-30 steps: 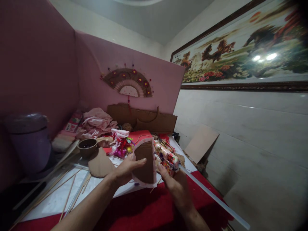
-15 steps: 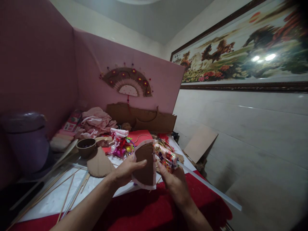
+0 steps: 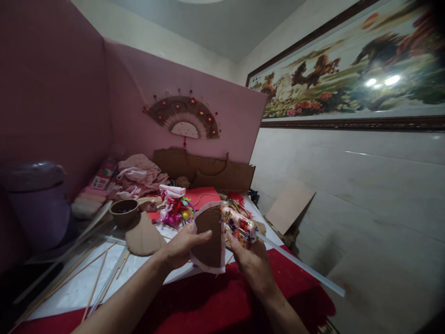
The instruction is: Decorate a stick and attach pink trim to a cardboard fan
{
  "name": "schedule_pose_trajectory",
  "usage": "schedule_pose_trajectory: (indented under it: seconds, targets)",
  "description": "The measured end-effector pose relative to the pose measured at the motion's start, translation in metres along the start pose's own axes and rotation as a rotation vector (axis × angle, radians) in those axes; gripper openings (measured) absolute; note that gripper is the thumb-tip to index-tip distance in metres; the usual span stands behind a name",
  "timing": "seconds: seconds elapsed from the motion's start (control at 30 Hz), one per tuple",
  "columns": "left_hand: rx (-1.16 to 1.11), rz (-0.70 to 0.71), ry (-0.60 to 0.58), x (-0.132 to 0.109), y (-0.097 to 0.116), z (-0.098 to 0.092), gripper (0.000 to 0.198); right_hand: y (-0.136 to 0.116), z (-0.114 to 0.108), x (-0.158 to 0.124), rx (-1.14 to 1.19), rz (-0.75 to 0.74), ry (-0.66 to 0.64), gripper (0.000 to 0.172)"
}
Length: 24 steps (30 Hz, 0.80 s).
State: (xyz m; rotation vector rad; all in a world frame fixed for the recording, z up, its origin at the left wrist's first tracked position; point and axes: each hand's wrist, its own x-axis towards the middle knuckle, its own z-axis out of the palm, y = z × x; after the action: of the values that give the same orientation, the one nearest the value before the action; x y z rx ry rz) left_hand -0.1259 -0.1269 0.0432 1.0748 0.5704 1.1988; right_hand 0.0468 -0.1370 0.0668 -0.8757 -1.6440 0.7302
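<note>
My left hand [image 3: 184, 246] is closed on a half-round piece of cardboard [image 3: 210, 239], its thumb lying across the brown face. Pale pink cloth is folded over the edges of this piece. In my right hand [image 3: 252, 262] is a glue gun [image 3: 239, 225] with a colourful flowered pattern, its nose pointing at the upper right edge of the cardboard. Whether the tip touches the edge I cannot tell. A long translucent glue stick [image 3: 302, 264] sticks out of the gun's back end. My right fingers are partly hidden behind the grip.
A fan-shaped cardboard piece [image 3: 144, 236] lies left, beside a brown bowl [image 3: 124, 214]. Thin wooden sticks [image 3: 95, 285] cross the white table top. Bright trimmings [image 3: 174, 208] and pink cloth [image 3: 141, 174] are piled behind. A decorated fan [image 3: 184, 118] hangs on the pink panel.
The free end of the glue stick has shifted slightly up and to the left. Both hands and the cardboard piece stay almost where they were.
</note>
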Motion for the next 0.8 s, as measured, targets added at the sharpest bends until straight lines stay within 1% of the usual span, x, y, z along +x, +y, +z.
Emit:
schedule_pose_trajectory:
  seconds: [0.13,0.23,0.33,0.4,0.47,0.6,0.8]
  targets:
    - [-0.011,0.000,-0.002,0.000,0.001,0.000,0.040,0.005,0.000,-0.003,0.057,0.016,-0.027,0.036]
    - [-0.027,-0.012,0.014,0.000,0.002,0.000,0.040,0.007,0.000,-0.004,0.016,0.058,-0.040,0.031]
    - [-0.043,-0.027,0.028,0.000,0.004,0.002,0.042,0.007,-0.001,-0.005,-0.028,0.043,-0.014,0.029]
    - [-0.043,-0.028,0.036,0.000,0.005,0.003,0.044,0.005,-0.001,-0.006,-0.036,0.017,-0.001,0.030]
    - [-0.035,-0.027,0.045,0.000,0.004,0.003,0.045,0.002,-0.001,-0.007,-0.033,0.029,-0.010,0.032]
    - [0.007,-0.023,0.021,0.001,0.000,0.000,0.041,-0.003,-0.003,-0.006,0.001,0.067,-0.043,0.033]
    - [0.040,-0.042,0.004,0.000,-0.003,-0.001,0.038,-0.004,-0.005,-0.002,-0.022,0.049,-0.020,0.035]
